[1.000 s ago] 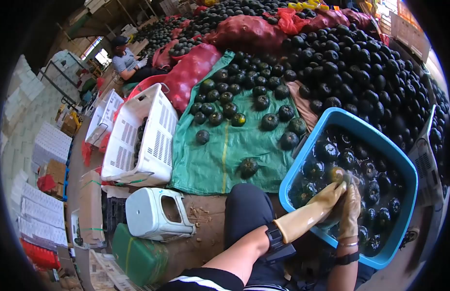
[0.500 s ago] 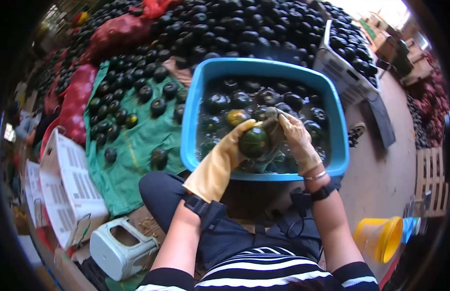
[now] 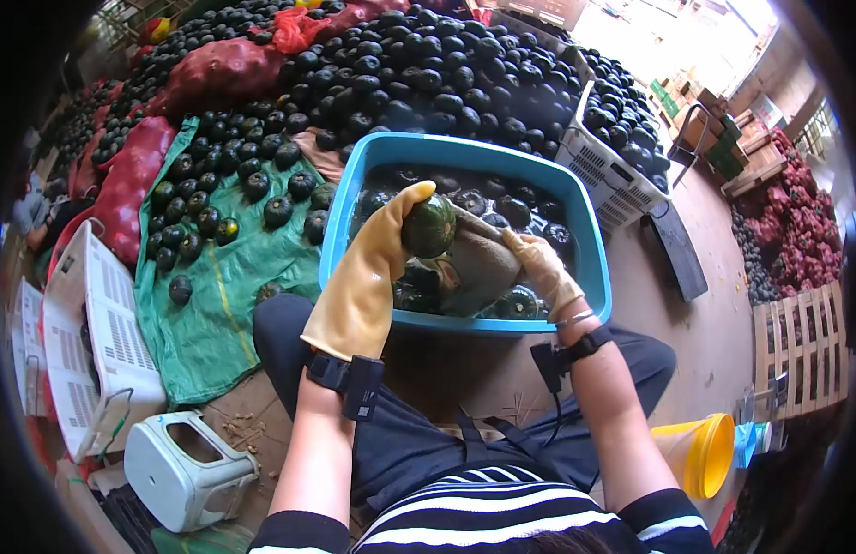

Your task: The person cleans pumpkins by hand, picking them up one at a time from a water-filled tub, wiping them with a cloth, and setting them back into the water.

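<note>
My left hand [image 3: 391, 226], in a yellow rubber glove, is closed around a round dark green squash [image 3: 429, 227] above the water. A glove also covers my right hand [image 3: 544, 270], whose fingers pinch the edge of a grey-brown cloth [image 3: 483, 260]. The cloth hangs spread out just right of the squash, its lower part near the water. Both hands are over a blue plastic tub [image 3: 602, 300] of water. Several more squashes [image 3: 514, 211] sit in it, partly under the surface.
Behind the tub rises a large heap of dark squashes [image 3: 428, 78]. Others lie on a green tarp [image 3: 220, 309] at left, near white crates [image 3: 105, 342] and a plastic stool [image 3: 183, 471]. A filled crate [image 3: 602, 175] stands back right; a yellow bucket [image 3: 705, 452] is front right.
The squash in my left hand has risen and moved left. The cloth, bunched up before, now hangs open from my right hand. The camera view has shifted.
</note>
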A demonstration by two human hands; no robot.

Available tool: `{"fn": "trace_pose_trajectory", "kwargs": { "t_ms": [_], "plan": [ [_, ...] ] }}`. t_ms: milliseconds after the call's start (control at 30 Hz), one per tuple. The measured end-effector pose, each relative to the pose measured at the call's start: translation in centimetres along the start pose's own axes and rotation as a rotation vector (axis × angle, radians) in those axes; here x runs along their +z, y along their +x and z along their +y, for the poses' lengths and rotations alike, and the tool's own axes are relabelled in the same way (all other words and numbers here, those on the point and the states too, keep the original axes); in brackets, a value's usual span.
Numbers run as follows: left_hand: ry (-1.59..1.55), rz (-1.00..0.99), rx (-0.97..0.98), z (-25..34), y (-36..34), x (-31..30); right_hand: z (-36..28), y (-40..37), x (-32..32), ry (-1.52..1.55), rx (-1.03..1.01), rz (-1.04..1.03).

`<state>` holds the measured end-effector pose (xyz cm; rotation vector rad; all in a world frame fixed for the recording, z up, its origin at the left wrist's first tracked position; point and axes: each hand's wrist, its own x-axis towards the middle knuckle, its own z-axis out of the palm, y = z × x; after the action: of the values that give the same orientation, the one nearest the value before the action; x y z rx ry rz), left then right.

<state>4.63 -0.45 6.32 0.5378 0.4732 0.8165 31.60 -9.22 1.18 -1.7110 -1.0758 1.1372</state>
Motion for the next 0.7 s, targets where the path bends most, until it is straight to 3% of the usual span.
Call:
{"fn": "trace_pose_trajectory", "kwargs": {
  "t_ms": [33,67,167,233,300,333,433,500,533,567,600,633,667,700],
  "plan": [
    [0.005,0.009,0.009,0.3,-0.4,0.4,0.1,-0.3,0.0,0.007,0.025,0.029],
    [0.038,0.060,-0.034,0.5,-0.8,0.7,0.5,-1.2,-0.4,0.236,0.029,-0.120],
    [0.075,0.122,-0.099,0.1,-0.8,2.7,1.0,-3.7,-1.4,0.386,0.087,-0.237],
    [-0.009,0.120,-0.157,-0.2,-0.5,3.6,2.9,-2.8,-2.8,0.153,0.114,-0.036],
    [-0.019,0.102,-0.201,-0.9,0.4,4.5,3.5,-3.4,-2.1,0.066,-0.081,0.231],
    [0.025,0.117,-0.199,-1.6,0.8,5.0,3.5,-3.5,-2.3,0.174,0.002,0.232],
    [0.078,0.011,-0.232,-4.0,1.6,7.0,-2.6,-3.7,0.0,-0.602,0.178,-0.120],
    [0.222,0.074,-0.324,-5.3,0.1,9.8,0.1,-2.5,1.8,-0.007,0.103,-0.051],
    [0.239,0.101,-0.332,-7.0,-0.2,10.6,3.7,-2.2,2.6,0.333,-0.454,-0.001],
    [0.251,0.131,-0.336,-8.5,-0.5,11.1,9.3,1.0,4.1,0.554,-0.384,-0.138],
    [0.215,0.086,-0.413,-9.5,-0.3,10.5,8.8,1.8,3.9,0.933,-0.212,-0.356],
    [0.544,-0.187,0.040,-8.7,-4.3,12.8,8.1,1.8,3.7,1.306,-0.014,-0.576],
    [0.547,-0.175,0.027,-8.6,-3.6,12.4,6.0,-1.6,3.3,1.125,-0.018,-0.385],
    [0.451,-0.113,-0.135,-8.5,-2.0,11.9,5.8,-1.0,3.0,1.134,-0.013,-0.387]
  ]
}}
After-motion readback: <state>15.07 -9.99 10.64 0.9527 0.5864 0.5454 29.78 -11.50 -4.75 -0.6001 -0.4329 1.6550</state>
